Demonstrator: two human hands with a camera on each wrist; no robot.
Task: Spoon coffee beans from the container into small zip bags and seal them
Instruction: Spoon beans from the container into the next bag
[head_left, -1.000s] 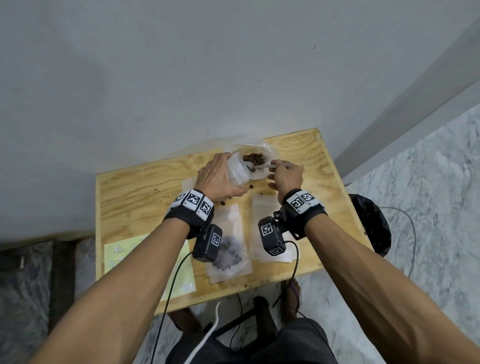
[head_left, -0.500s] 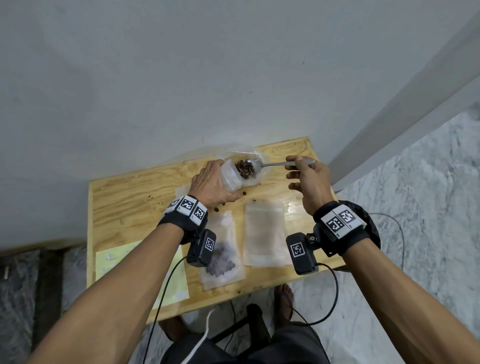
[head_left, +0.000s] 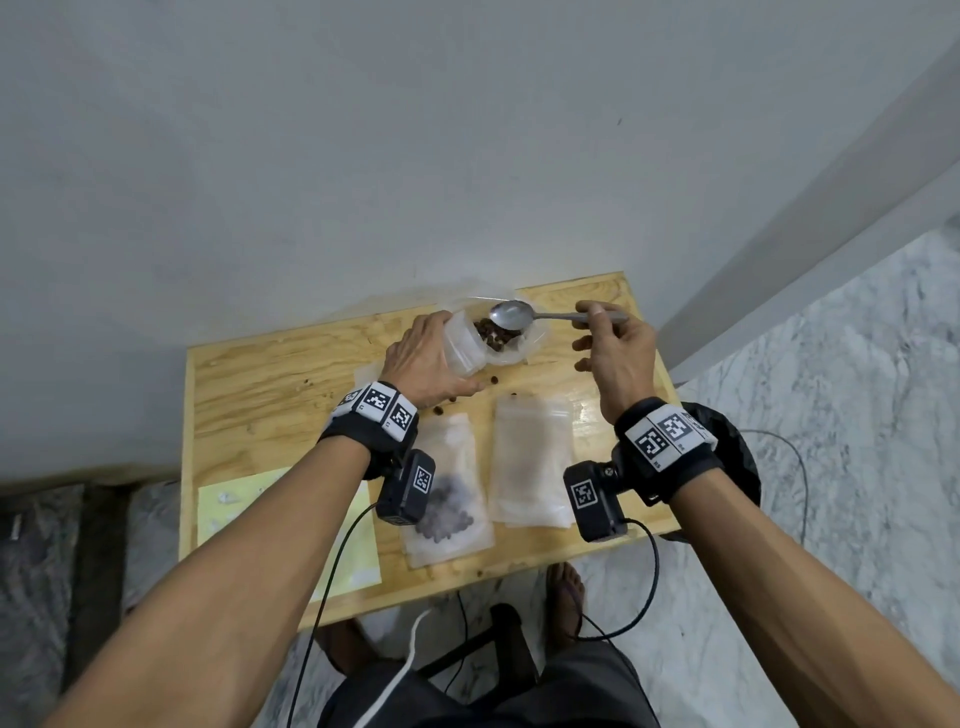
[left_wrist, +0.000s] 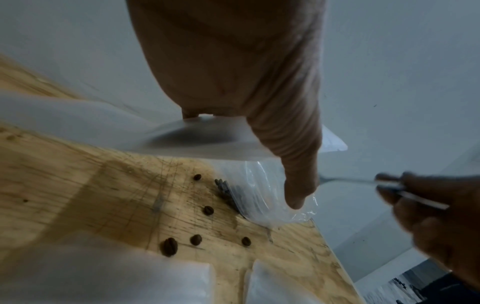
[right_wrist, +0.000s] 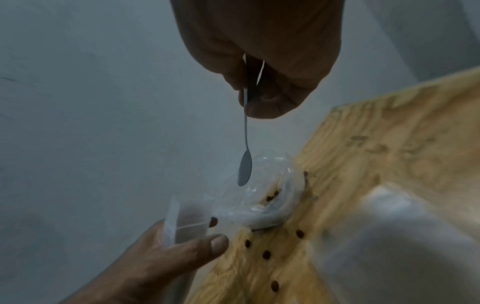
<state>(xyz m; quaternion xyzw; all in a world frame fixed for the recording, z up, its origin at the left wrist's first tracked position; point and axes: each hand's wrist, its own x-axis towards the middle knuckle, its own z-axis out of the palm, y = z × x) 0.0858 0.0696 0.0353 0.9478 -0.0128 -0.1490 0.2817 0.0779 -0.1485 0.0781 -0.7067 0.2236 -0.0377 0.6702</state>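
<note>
At the table's far middle my left hand (head_left: 441, 364) grips a translucent plastic container (head_left: 462, 345), tipped on its side to the right. Brown coffee beans (head_left: 493, 335) show at its mouth, over a crumpled clear bag (head_left: 530, 345). My right hand (head_left: 597, 322) pinches the handle of a metal spoon (head_left: 511, 314). The spoon's bowl hangs empty just above the beans (right_wrist: 245, 170). Nearer me lie a small zip bag with beans inside (head_left: 449, 499) and flat empty zip bags (head_left: 530, 462). The camera units on my wrists hide part of these bags.
Several loose beans (left_wrist: 170, 246) lie scattered on the small wooden table (head_left: 260, 395) below the container. A pale yellow sheet (head_left: 291, 525) lies at the front left. The grey wall runs close behind. A black object (head_left: 737, 457) sits off the right edge.
My right hand has drawn the spoon out of the beans and lifted it rightward; the bowl is now empty. The left hand keeps the container tipped in place.
</note>
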